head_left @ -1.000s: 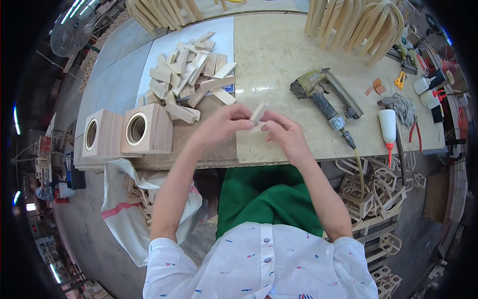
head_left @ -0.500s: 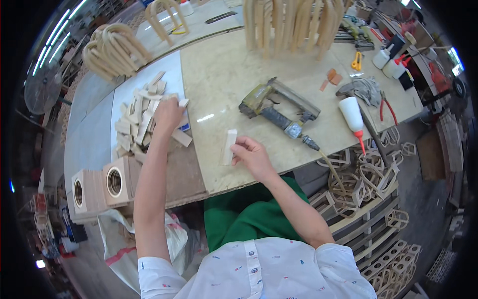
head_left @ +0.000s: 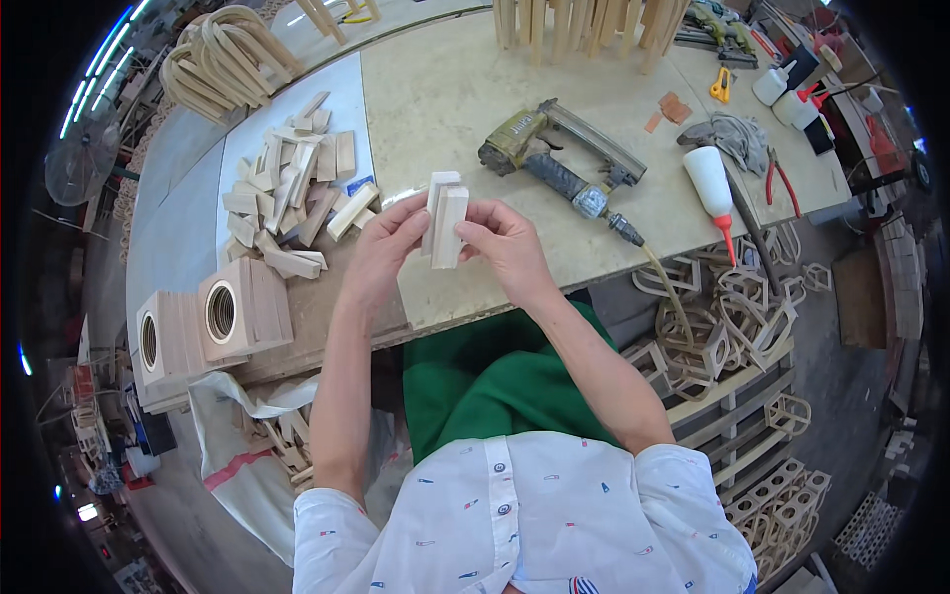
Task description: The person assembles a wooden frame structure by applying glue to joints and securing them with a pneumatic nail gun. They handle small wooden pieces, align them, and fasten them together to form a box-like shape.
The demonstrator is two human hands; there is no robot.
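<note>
Two short pale wood blocks stand side by side in front of me, held above the near part of the table. The left wood block (head_left: pixel 435 201) is pinched between the thumb and fingers of my left hand (head_left: pixel 392 252). My right hand (head_left: pixel 510 252) grips the right wood block (head_left: pixel 451 226), which sits a little nearer to me. Whether their faces touch all along I cannot tell. Left of my hands lies a loose pile of similar wood blocks (head_left: pixel 287 188). A nail gun (head_left: pixel 559 163) with a hose rests beyond my right hand.
Stacked square wood plates with round holes (head_left: pixel 242 307) stand at the table's near left. A white glue bottle (head_left: pixel 706 183), a grey glove (head_left: pixel 732 139) and red-handled pliers (head_left: pixel 782 188) lie at right. Bent wood frames (head_left: pixel 589 30) stand at the back.
My left hand has come from the pile toward the middle with a wood block, beside my right hand's block. Both blocks are now together, and the right one is lifted toward my left hand.
</note>
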